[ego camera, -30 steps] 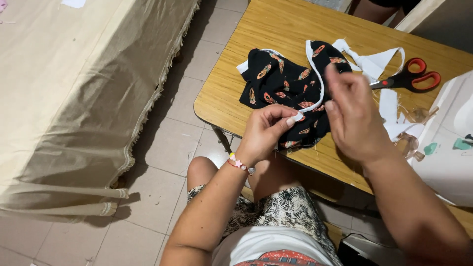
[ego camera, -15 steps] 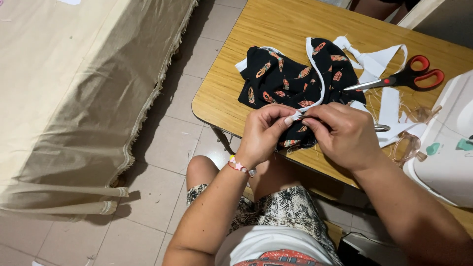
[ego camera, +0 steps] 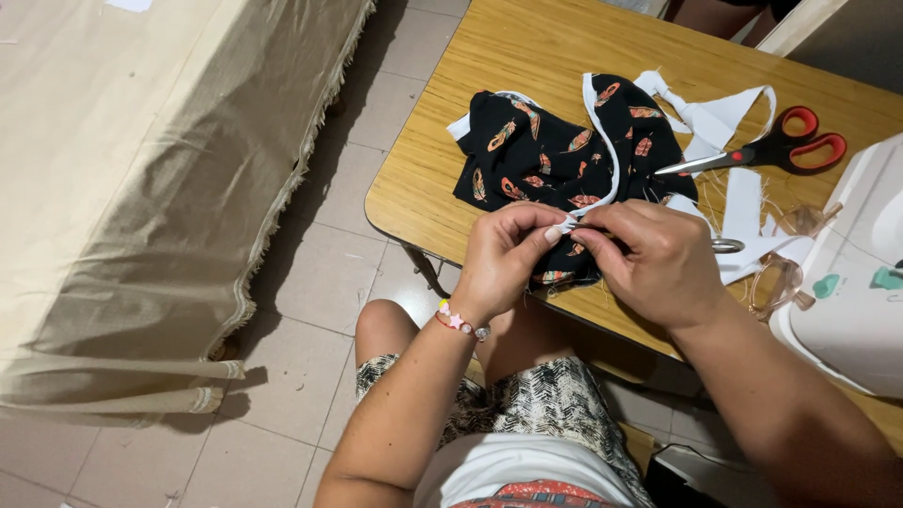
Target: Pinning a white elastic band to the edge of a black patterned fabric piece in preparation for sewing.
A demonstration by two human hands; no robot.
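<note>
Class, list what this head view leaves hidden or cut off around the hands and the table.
- White strip's end: pinched between left hand and right hand.
- Black fabric: near edge covered by both hands.
- White machine: cut by right edge.
- Scissors: blade tips blend into the fabric.

1. Landmark: black patterned fabric (ego camera: 546,165), lying on the worktop (ego camera: 527,56).
2. Beyond the fabric, toward the far edge: bare worktop, open passage.
3. Left of the fabric: a narrow bare strip of worktop up to the rounded corner, then open floor (ego camera: 329,273).
4. Right of the fabric: blocked by white strips (ego camera: 724,118), with red-handled scissors (ego camera: 771,150) lying on them.
5. Further right: white sewing machine (ego camera: 847,292) and clear glasses (ego camera: 785,273) fill the near right corner.
6. Near edge of the fabric: taken up by left hand (ego camera: 503,259) and right hand (ego camera: 654,259), fingers (ego camera: 555,230) meeting on the white trim.
7. Far left, past the floor gap: draped beige bed (ego camera: 141,188).
</note>
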